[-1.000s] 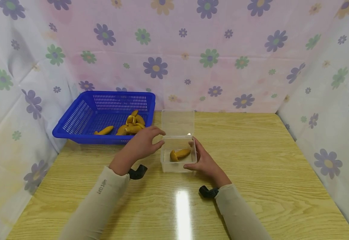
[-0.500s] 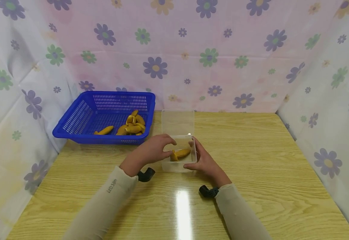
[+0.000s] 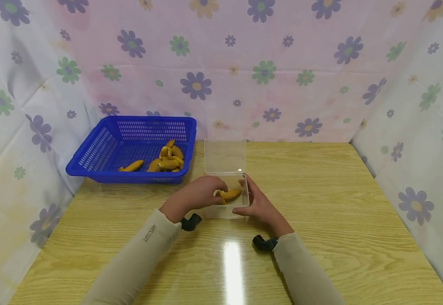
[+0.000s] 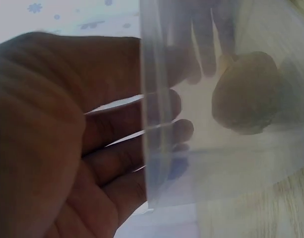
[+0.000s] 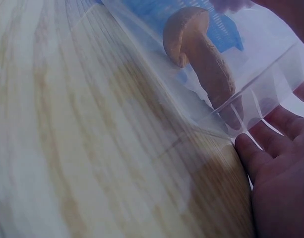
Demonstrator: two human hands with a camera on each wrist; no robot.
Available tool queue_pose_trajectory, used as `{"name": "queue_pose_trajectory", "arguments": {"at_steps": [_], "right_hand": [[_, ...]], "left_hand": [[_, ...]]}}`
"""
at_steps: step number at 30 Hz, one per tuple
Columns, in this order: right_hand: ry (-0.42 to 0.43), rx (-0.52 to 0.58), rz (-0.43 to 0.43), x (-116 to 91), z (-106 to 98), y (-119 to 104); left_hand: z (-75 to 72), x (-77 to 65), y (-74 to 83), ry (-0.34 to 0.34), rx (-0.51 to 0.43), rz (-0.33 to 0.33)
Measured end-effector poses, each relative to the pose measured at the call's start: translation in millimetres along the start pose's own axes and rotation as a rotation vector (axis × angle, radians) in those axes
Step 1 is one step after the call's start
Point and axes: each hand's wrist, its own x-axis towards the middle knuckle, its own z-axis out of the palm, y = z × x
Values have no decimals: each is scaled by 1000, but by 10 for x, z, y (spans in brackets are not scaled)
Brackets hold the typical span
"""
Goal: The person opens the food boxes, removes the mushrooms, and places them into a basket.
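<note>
A clear plastic box [image 3: 227, 212] stands on the table, its hinged lid [image 3: 225, 156] raised at the back. Inside lies one brown mushroom [image 3: 232, 194], cap to the left and stem to the right. My left hand [image 3: 198, 192] reaches over the box's left wall, thumb and fingers apart, fingertips close to the cap. Seen from the left wrist, a gap shows between those fingers and the mushroom [image 4: 247, 94]. My right hand [image 3: 261, 207] grips the box's right side, thumb at the front and fingers along the side wall. The right wrist view shows the mushroom [image 5: 204, 62] through the plastic.
A blue perforated basket [image 3: 80, 169] stands at the back left with several yellow-brown mushrooms [image 3: 168, 163] heaped on its right side and one more [image 3: 131, 165] apart. Flowered cloth [image 3: 233, 84] hangs around the wooden table [image 3: 320, 203] on its back and sides.
My left hand has moved right, from beside the box to over its left wall and in toward the mushroom's cap. My right hand has stayed on the box.
</note>
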Motion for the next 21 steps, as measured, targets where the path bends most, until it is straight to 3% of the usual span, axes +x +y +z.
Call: {"name": "queue_pose_trajectory", "arguments": {"at_steps": [8,21], "right_hand": [[-25,25,2,-124,-34,-313],[-30,29,-11,-118,-43,-307]], "left_hand": [[56,96,-26,-31,-2,-28],[161,210,-59,-68,152,-10]]}}
